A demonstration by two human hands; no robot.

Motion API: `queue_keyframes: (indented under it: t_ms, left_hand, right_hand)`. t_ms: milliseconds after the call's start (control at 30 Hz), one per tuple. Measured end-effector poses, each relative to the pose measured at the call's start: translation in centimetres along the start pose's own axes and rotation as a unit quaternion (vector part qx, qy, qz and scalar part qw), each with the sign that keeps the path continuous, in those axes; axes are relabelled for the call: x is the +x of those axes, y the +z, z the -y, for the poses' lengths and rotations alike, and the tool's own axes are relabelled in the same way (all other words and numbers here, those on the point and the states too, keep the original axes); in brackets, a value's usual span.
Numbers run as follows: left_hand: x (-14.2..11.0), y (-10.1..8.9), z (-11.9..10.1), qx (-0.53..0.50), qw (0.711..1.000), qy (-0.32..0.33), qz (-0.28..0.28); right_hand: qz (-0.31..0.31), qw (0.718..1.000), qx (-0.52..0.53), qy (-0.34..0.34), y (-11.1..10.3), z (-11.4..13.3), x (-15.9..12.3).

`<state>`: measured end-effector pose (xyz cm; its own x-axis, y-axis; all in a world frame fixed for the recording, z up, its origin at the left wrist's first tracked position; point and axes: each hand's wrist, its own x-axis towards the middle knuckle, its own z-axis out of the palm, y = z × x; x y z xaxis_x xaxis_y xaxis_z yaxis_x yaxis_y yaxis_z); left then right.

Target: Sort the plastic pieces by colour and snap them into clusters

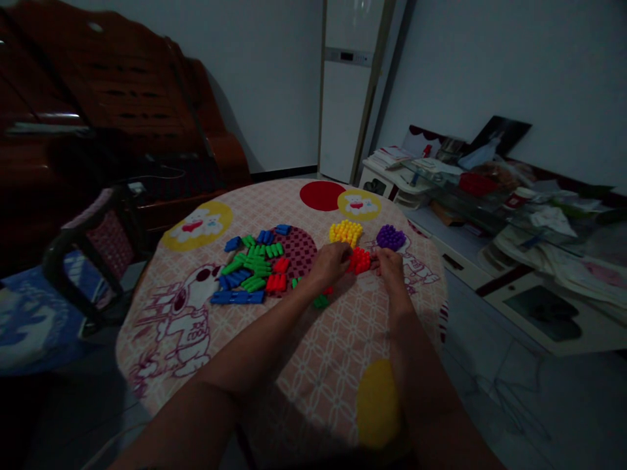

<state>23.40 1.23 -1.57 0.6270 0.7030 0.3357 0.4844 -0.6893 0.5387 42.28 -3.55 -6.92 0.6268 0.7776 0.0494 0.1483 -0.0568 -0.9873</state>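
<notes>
A cluster of red plastic building pieces (360, 260) with a knobbly surface sits between my two hands over the round table. My left hand (332, 266) is closed with curled fingers at its left side. On its right edge, the fingers of my right hand (390, 266) are pinched together. Just behind is a yellow knobbly cluster (345, 232), and a purple one (390, 237) lies beyond my right hand. Beneath my left wrist a green piece (321, 301) shows, partly hidden with a bit of red. My fingertips are dim and small in view.
Loose green pieces (255, 262), blue pieces (238, 297) and red pieces (277, 282) are spread on the left of the patterned tablecloth (323, 365). A chair (93, 254) stands at the left. A cluttered low cabinet (465, 248) runs along the right.
</notes>
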Motion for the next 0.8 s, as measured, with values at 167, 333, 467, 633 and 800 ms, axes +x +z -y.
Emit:
queue_keyframes:
  t_ms: [167, 333, 467, 633, 800]
  left_hand:
    - [-0.4, 1.4, 0.4, 0.008, 1.000, 0.013, 0.013]
    - [-0.8, 2.4, 0.8, 0.002, 0.999, 0.039, -0.001]
    - [-1.2, 2.9, 0.7, 0.005, 0.999, 0.048, 0.001]
    - [-1.4, 3.0, 0.9, 0.006, 0.999, 0.039, -0.002]
    - [-1.4, 2.7, 0.5, -0.010, 1.000, 0.026, -0.006]
  right_hand:
    - [0.003, 1.000, -0.005, -0.010, 0.0, -0.4, 0.2]
    - [0.004, 1.000, 0.000, -0.023, -0.1, -0.5, 0.3]
    - [0.004, 1.000, -0.007, -0.026, -0.1, 0.0, 0.0]
    - [0.012, 0.998, -0.037, -0.043, -0.3, 0.8, -0.5]
    - [0.010, 0.998, -0.043, -0.045, -0.3, 1.0, -0.6]
